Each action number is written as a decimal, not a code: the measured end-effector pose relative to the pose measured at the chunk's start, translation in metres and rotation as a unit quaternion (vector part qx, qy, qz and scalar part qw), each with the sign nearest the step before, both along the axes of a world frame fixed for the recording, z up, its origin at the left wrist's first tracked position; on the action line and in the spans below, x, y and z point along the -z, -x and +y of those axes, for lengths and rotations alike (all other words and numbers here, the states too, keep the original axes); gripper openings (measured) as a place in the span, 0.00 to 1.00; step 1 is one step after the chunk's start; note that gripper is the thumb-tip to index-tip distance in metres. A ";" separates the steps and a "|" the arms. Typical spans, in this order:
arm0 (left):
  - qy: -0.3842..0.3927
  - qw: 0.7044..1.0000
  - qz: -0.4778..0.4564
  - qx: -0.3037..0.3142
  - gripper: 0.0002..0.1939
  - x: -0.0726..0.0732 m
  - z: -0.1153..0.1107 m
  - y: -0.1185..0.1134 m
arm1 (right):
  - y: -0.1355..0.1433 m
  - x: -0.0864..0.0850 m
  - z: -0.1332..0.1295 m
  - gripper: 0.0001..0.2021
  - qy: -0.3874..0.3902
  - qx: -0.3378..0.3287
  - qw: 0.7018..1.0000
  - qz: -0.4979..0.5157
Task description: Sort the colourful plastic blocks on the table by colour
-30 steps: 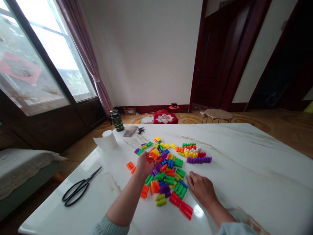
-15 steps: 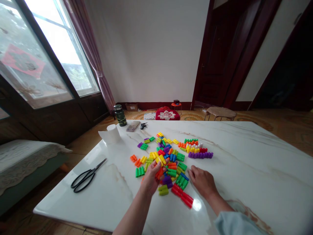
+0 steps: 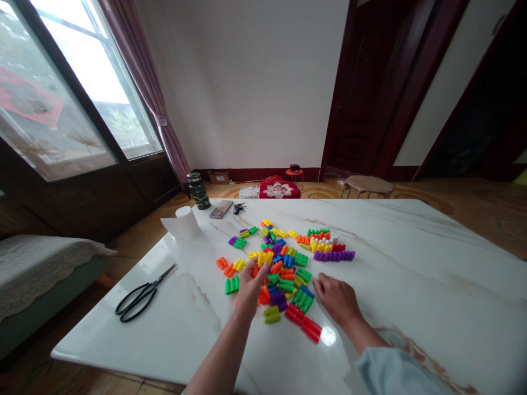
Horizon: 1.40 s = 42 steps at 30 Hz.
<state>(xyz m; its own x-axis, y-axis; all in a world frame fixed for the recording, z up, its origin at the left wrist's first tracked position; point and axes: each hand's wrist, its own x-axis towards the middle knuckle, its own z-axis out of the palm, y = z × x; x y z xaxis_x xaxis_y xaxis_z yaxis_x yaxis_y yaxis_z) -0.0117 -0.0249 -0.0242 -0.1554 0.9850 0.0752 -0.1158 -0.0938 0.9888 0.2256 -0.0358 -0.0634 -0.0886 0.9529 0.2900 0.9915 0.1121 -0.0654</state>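
My left hand [image 3: 251, 282] pinches a yellow toy building block [image 3: 264, 258] with rounded ribs, held over a loose pile of similar blocks. My right hand [image 3: 336, 299] rests on the table at the pile's right side, fingers curled in; whether anything lies inside is hidden. Green blocks [image 3: 303, 300] lie close to its fingertips, with red blocks [image 3: 303, 322] nearer to me. Beyond that hand stand joined rows of blocks, among them a purple row [image 3: 334, 256]. Orange, blue, purple and lime pieces make up the rest of the pile.
Black-handled scissors [image 3: 144, 294] lie at the left of the white marble table [image 3: 411, 274]. Toward the far left edge are a paper roll [image 3: 184, 223], a camouflage flask [image 3: 198, 192], a phone [image 3: 221, 209] and keys [image 3: 238, 208]. A round stool [image 3: 368, 185] stands beyond the table.
My left hand has lifted slightly up and left with the yellow block, now turned more upright. My right hand stays in place on the table. The whole view has shifted slightly.
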 end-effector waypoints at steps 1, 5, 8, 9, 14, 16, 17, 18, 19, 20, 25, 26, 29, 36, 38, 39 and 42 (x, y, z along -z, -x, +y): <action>-0.010 0.999 0.030 -0.008 0.23 0.002 0.002 0.001 | 0.000 0.000 0.000 0.14 0.001 0.001 1.000 -0.002; -0.057 0.986 0.153 -0.019 0.18 0.009 0.009 0.003 | 0.000 0.000 0.000 0.13 -0.004 0.003 1.000 -0.004; -0.096 0.973 0.210 -0.008 0.13 0.009 0.011 0.001 | 0.000 -0.001 0.000 0.13 -0.005 0.002 1.000 -0.006; -0.109 0.969 0.221 -0.002 0.11 0.008 0.011 0.000 | 0.000 -0.001 0.000 0.13 -0.004 0.002 1.000 -0.008; -0.145 0.961 0.235 -0.001 0.09 0.013 0.013 -0.003 | 0.000 0.000 0.000 0.13 -0.006 0.000 1.000 -0.011; -0.155 0.957 0.243 -0.017 0.08 0.017 0.014 -0.003 | 0.000 0.001 0.000 0.13 -0.006 0.000 1.000 -0.010; -0.162 0.955 0.247 -0.024 0.08 0.019 0.014 -0.002 | 0.000 0.001 0.000 0.13 -0.005 0.000 1.000 -0.010; -0.170 0.952 0.252 -0.030 0.07 0.020 0.014 -0.002 | -0.001 0.002 0.000 0.13 -0.004 0.001 1.000 -0.009; -0.179 0.949 0.256 -0.033 0.07 0.021 0.014 -0.001 | -0.001 0.002 0.000 0.13 -0.002 0.002 1.000 -0.009; -0.187 0.947 0.260 -0.033 0.06 0.021 0.014 -0.001 | -0.001 0.002 0.000 0.13 0.000 0.003 1.000 -0.009; -0.200 0.942 0.267 -0.038 0.08 0.015 0.009 -0.001 | 0.001 -0.002 0.000 0.13 0.009 0.010 1.000 -0.012; -0.198 0.943 0.265 -0.043 0.09 0.013 0.008 -0.001 | 0.001 -0.003 -0.001 0.13 0.010 0.010 1.000 -0.012; -0.178 0.953 0.240 -0.056 0.10 0.013 0.006 -0.001 | 0.001 -0.003 -0.001 0.13 0.010 0.012 1.000 -0.009; -0.066 0.996 0.059 -0.028 0.17 0.015 0.008 -0.001 | 0.001 0.000 0.000 0.12 0.002 0.011 1.000 -0.002; -0.075 0.996 0.040 -0.019 0.18 0.014 0.008 0.000 | 0.001 0.000 0.001 0.12 -0.003 0.010 1.000 -0.004; -0.080 0.996 0.042 -0.018 0.19 0.014 0.007 0.001 | 0.001 0.000 0.001 0.12 -0.005 0.010 1.000 -0.004; -0.089 0.991 0.098 -0.020 0.17 0.014 0.006 0.003 | 0.001 0.000 0.001 0.12 -0.010 0.006 1.000 -0.007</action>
